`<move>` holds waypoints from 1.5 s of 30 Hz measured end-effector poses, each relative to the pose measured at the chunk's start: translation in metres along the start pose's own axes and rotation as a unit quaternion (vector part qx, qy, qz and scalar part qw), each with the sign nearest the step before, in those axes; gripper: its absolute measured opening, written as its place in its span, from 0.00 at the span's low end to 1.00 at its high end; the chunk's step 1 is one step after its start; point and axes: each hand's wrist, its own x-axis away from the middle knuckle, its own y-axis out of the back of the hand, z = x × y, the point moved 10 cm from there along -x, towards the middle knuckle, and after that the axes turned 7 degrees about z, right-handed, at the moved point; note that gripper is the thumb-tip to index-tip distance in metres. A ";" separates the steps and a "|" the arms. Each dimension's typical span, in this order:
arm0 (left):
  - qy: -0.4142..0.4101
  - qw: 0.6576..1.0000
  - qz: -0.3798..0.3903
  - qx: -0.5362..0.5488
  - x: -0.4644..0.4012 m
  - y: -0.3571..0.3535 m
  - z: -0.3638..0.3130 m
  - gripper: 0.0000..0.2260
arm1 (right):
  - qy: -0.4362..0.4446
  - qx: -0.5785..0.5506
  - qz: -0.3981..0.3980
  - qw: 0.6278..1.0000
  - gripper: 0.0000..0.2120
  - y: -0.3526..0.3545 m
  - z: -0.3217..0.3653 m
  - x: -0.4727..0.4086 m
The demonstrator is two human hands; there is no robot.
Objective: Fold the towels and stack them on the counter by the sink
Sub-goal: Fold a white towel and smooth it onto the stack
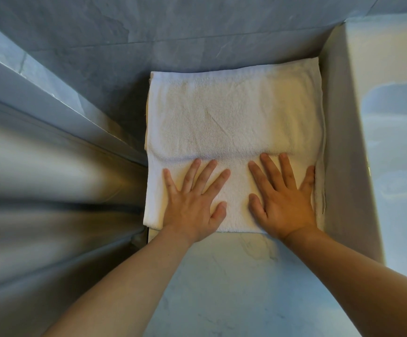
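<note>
Probably a bathroom: marble counter [222, 288], grey stone-tiled wall [173, 25], white towel [234, 113].

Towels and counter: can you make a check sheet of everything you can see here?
Surface: pale marbled counter, bare near the person.
Job's things: white folded towel lying flat on the counter; more layers show at its left edge.
Clutter: nothing seen.
Grippers: left hand and right hand rest flat on the towel, fingers spread.
Cables: nothing seen.
Surroundings: grey stone wall behind; pale upright panel at the right; left side blurred.
</note>
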 end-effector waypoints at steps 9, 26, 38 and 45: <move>-0.011 0.999 0.030 0.000 0.001 -0.008 0.007 0.31 | 0.001 -0.007 0.034 0.999 0.33 -0.001 -0.010 -0.002; 0.001 0.986 0.146 -0.076 0.075 0.000 0.062 0.38 | -0.029 0.318 0.190 0.928 0.38 0.017 0.000 0.065; 0.127 0.979 0.010 0.157 0.052 0.066 0.105 0.08 | -0.104 0.268 0.213 0.934 0.13 0.104 -0.009 0.026; 0.168 0.885 0.004 0.434 -0.018 0.128 0.142 0.04 | -0.231 0.212 0.115 0.943 0.17 0.200 -0.053 -0.049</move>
